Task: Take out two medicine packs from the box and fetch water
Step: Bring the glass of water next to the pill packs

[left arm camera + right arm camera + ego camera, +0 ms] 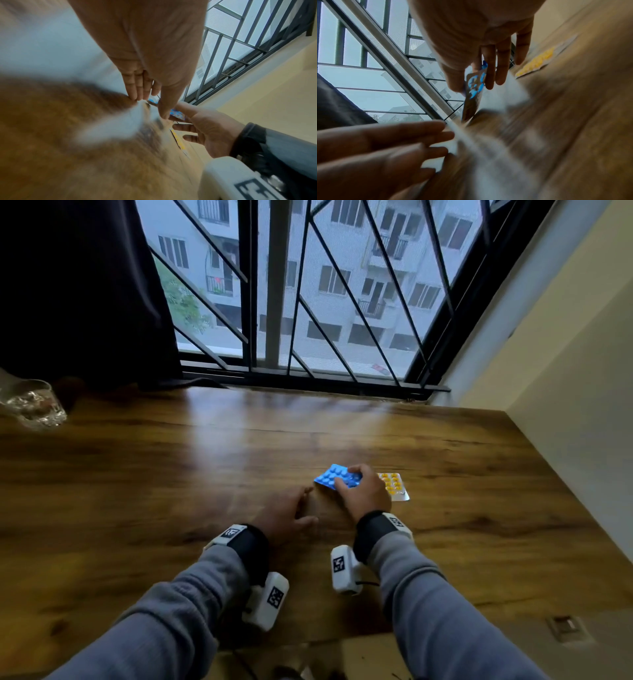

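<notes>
You're at the wooden worktop [239,446], a broad board running up to the barred window [308,285], with a dark curtain [75,285] hanging at the far left. At the near edge, just under your arms, sits a cardboard box [370,655], only partly in view, so what's left inside I can't tell. Far left on the worktop stands a clear glass [32,407], well apart from everything else; whether it holds water is hard to judge. Now your left hand [287,517]: flat and relaxed, fingers straight, holding nothing, resting low over the wood just beside the packs. Your right hand [363,491] has its grip pinched on the blue pill pack [337,475], thumb on the near edge and fingers over the top; the right wrist view shows that pack tilted up on one edge, its lower corner at the wood. Just to the right of it lies the yellow pill pack [394,486], flat on the worktop, partly under your right hand. So by my read both packs are out of the box, the blue one being set down, and the water is what's left to fetch.
</notes>
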`<action>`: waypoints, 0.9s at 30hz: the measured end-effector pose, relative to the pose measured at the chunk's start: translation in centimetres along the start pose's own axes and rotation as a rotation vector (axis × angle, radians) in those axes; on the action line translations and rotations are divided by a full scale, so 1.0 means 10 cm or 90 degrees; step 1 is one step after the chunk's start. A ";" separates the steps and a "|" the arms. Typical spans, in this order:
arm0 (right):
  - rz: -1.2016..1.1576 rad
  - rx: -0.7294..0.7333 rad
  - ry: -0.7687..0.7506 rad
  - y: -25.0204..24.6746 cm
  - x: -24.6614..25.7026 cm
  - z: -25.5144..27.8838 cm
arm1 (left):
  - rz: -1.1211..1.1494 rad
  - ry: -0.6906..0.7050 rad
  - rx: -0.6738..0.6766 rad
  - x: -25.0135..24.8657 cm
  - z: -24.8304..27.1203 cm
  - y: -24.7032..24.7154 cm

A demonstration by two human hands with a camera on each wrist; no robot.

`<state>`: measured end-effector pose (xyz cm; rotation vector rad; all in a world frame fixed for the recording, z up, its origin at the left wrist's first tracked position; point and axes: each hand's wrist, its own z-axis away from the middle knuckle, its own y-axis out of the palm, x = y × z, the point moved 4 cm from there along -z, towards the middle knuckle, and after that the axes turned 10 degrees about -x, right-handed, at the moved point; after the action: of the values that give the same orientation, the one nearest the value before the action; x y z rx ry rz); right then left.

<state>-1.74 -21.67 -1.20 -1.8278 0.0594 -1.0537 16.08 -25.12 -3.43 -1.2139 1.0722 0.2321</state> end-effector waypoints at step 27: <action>0.188 0.146 -0.184 -0.15 -0.62 -0.60 | -0.201 -0.101 -0.118 -0.06 -0.69 0.29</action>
<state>-10.20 -22.37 -3.13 -1.6826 0.0333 -0.5608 10.11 -29.51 -4.55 -1.4861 0.7212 0.1814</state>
